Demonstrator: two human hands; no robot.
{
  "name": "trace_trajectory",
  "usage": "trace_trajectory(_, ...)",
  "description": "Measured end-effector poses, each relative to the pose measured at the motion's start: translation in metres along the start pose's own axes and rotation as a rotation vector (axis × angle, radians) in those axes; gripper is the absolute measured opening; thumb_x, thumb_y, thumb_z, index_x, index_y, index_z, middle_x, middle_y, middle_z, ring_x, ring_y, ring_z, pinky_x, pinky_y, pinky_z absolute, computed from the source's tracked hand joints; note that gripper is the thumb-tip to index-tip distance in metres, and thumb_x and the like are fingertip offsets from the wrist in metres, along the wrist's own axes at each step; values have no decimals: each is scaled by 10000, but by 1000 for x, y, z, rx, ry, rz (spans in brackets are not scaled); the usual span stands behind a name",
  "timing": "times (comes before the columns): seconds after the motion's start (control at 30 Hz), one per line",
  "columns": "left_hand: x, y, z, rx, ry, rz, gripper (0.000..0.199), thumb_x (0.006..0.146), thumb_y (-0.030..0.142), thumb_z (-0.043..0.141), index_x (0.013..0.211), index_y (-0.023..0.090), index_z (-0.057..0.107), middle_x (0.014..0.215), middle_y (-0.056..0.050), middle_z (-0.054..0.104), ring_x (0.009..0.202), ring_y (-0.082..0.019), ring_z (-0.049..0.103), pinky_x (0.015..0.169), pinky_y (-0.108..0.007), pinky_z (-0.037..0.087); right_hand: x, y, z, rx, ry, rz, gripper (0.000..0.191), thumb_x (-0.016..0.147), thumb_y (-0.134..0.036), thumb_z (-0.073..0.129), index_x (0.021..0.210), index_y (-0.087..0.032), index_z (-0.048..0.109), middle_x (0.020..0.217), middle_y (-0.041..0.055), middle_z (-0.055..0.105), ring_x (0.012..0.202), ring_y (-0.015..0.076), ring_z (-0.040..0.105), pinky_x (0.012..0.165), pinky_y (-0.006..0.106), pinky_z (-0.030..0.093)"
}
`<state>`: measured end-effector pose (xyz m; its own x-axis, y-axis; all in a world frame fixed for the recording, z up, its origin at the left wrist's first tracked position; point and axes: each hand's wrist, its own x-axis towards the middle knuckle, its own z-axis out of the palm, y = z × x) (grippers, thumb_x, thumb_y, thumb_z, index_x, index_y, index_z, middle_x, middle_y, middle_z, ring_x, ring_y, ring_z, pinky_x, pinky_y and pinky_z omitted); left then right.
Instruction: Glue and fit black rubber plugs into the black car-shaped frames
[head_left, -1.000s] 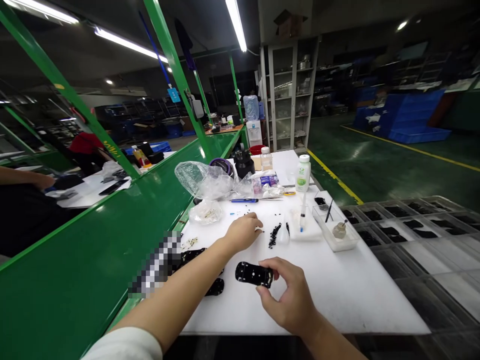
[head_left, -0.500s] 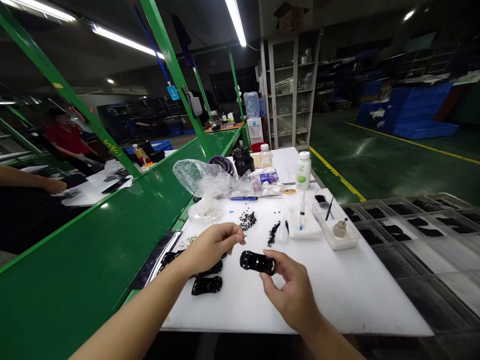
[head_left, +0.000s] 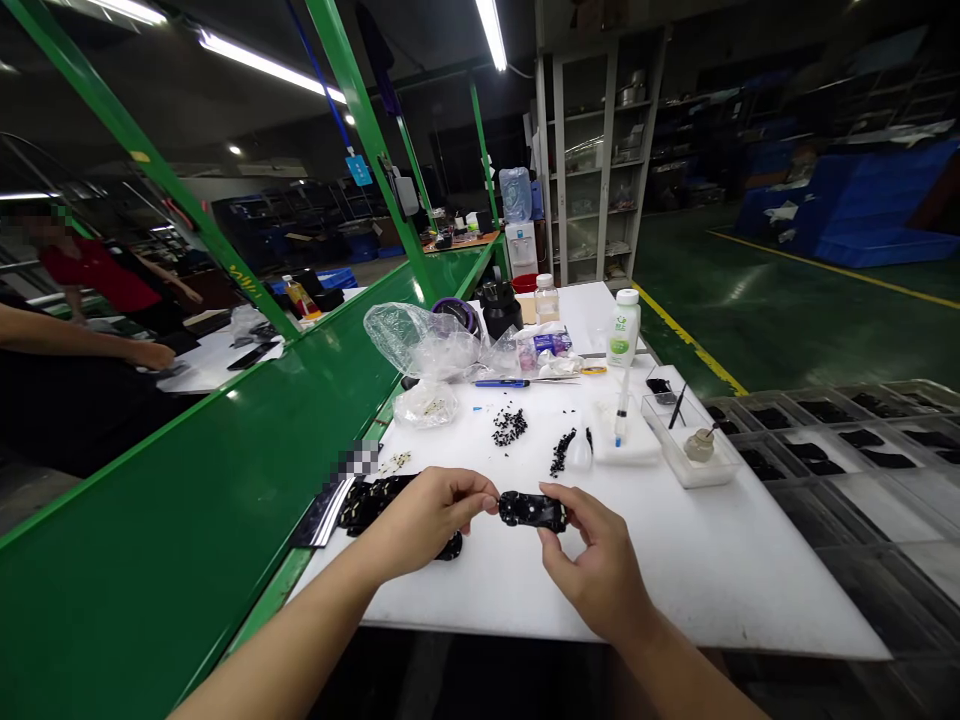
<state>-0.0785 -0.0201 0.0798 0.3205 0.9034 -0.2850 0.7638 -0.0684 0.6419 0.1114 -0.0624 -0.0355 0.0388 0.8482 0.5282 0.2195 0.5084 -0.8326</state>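
Note:
My right hand (head_left: 600, 560) grips the right end of a black toy car body (head_left: 531, 510) between thumb and fingers, above the white tabletop. At the car body's left end, my left hand (head_left: 442, 508) is closed in a pinch; whatever its fingertips hold is too small to make out. More black car bodies (head_left: 367, 505) lie on the table to the left, partly covered by my left hand and forearm. Beyond the hands are a scatter of small black parts (head_left: 510, 427), another row of black bits (head_left: 561, 452) and some small pale parts (head_left: 396, 461).
A syringe (head_left: 622, 412) rests on a white block (head_left: 637, 445), beside a clear tray (head_left: 716, 470) with a small jar. Plastic bags (head_left: 424, 345), a blue-handled tool (head_left: 501, 383) and a white bottle (head_left: 623, 330) stand farther back. A green partition (head_left: 187, 510) borders the left; co-workers are beyond it.
My left hand has moved right, its fingertips now against the left end of the car body. The right hand still holds the car body. The camera view has shifted slightly.

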Motion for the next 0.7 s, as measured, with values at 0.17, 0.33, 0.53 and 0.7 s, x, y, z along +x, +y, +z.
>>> trace_trajectory(0.17, 0, -3, 3, 3, 38, -19, 298, 825, 438, 537, 822, 203, 720, 538, 38, 527, 517, -125, 449, 514, -226, 336, 1, -2, 0, 13, -25, 2, 409, 801, -105, 571, 1188, -232, 592, 1006, 38, 658, 871, 185, 630, 792, 326, 549)
trace_trajectory(0.33, -1, -2, 5, 11, 46, -28, 294, 813, 440, 544, 792, 198, 709, 517, 44, 504, 500, -125, 443, 486, -224, 317, 2, -4, 0, -12, -45, -34, 407, 798, -88, 562, 1176, -238, 587, 948, 24, 652, 800, 164, 603, 735, 307, 522)
trace_trajectory(0.53, 0, -1, 5, 20, 30, -58, 289, 797, 445, 556, 764, 191, 691, 522, 41, 515, 495, -124, 444, 468, -219, 317, 4, -5, 0, -27, -88, -60, 426, 791, -81, 539, 1184, -237, 581, 966, 29, 658, 822, 172, 605, 739, 311, 514)
trace_trajectory(0.7, 0, -2, 6, 63, 51, -24, 279, 794, 423, 555, 746, 187, 697, 524, 35, 530, 483, -112, 408, 464, -217, 298, 3, -6, -1, -21, -102, -41, 441, 765, -67, 543, 1170, -233, 592, 966, 31, 666, 807, 175, 607, 731, 314, 520)
